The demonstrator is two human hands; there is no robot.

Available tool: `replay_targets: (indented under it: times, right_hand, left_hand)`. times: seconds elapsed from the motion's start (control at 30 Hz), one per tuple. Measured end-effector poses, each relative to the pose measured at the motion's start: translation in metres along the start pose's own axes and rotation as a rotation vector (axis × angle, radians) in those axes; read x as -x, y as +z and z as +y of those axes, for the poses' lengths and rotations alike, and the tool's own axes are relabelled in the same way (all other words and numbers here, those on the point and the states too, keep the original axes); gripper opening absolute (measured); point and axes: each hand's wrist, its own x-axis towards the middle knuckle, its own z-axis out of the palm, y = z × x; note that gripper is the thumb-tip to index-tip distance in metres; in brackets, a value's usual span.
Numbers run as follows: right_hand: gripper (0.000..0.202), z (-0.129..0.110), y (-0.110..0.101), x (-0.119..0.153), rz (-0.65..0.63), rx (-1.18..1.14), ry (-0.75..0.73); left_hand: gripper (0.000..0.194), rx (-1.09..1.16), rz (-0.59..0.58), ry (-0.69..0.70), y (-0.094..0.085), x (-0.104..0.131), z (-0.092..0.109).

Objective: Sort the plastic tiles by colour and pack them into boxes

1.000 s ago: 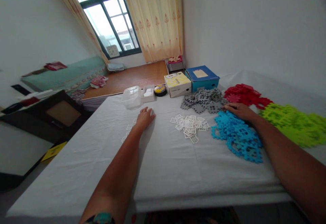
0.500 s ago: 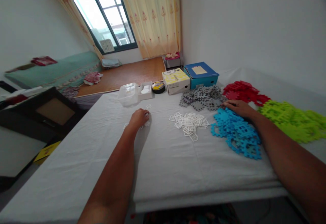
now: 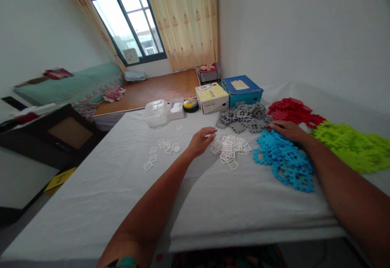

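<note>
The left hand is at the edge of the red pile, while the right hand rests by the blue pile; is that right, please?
The first pile is wrong: in the head view, the left hand is at the edge of the white pile. The right hand does rest by the blue pile.

Window (image 3: 129,20): 11 o'clock, dark frame, sliding panes, bright daylight. Square clock (image 3: 131,55): at the lower edge of the window. Patterned yellow curtain (image 3: 185,24): 12 o'clock, beside the frame. Left wall (image 3: 30,24): 10 o'clock, plain pale finish. Right wall (image 3: 298,28): 2 o'clock, same finish. Bed (image 3: 158,89): 11 o'clock, brown mat surface. Dark cabinet (image 3: 71,131): 9 o'clock, tan door panel. Pink-topped stool (image 3: 208,74): 12 o'clock, below the curtain. Grey floor (image 3: 15,231): 8 o'clock, dim.
</note>
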Motion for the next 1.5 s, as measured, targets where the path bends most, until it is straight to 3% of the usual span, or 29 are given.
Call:
replay_targets:
  times: [0.1, 0.27, 0.37, 0.43, 0.5, 0.6, 0.87, 1.23, 1.4, 1.5]
  right_hand:
    - [0.048, 0.001, 0.000, 0.000, 0.004, 0.014, -0.006]
    - [0.049, 0.003, 0.000, -0.001, -0.019, 0.044, -0.028]
    - [0.049, 0.004, 0.000, -0.002, -0.030, 0.040, -0.017]
    - [0.049, 0.006, 0.001, -0.002, -0.028, 0.038, -0.025]
    - [0.049, 0.007, 0.001, -0.002, -0.021, 0.043, -0.025]
    - [0.049, 0.009, 0.002, -0.002, -0.019, 0.041, -0.012]
    - [0.050, 0.008, 0.001, -0.003, -0.024, 0.046, -0.012]
    - [0.049, 0.011, 0.003, -0.004, -0.011, 0.000, -0.047]
    - [0.048, 0.005, 0.002, -0.002, -0.009, -0.005, -0.040]
    - [0.046, 0.000, 0.000, -0.001, -0.019, -0.006, -0.035]
  left_hand:
    - [0.029, -0.117, -0.003, -0.032, -0.018, 0.000, -0.011]
    - [0.043, -0.616, -0.111, -0.280, -0.103, 0.012, -0.042]
    - [0.056, -0.756, -0.207, -0.431, -0.154, 0.028, -0.053]
    - [0.064, -0.771, -0.264, -0.534, -0.176, 0.037, -0.057]
    - [0.066, -0.747, -0.301, -0.564, -0.185, 0.043, -0.059]
    - [0.052, -0.687, -0.263, -0.522, -0.179, 0.042, -0.060]
    - [0.031, -0.611, -0.183, -0.328, -0.133, 0.023, -0.049]
    - [0.020, -0.658, 0.073, -0.430, -0.134, 0.022, -0.041]
    - [0.019, -0.650, 0.089, -0.427, -0.127, 0.019, -0.034]
    - [0.026, -0.421, 0.067, -0.368, -0.109, 0.013, -0.024]
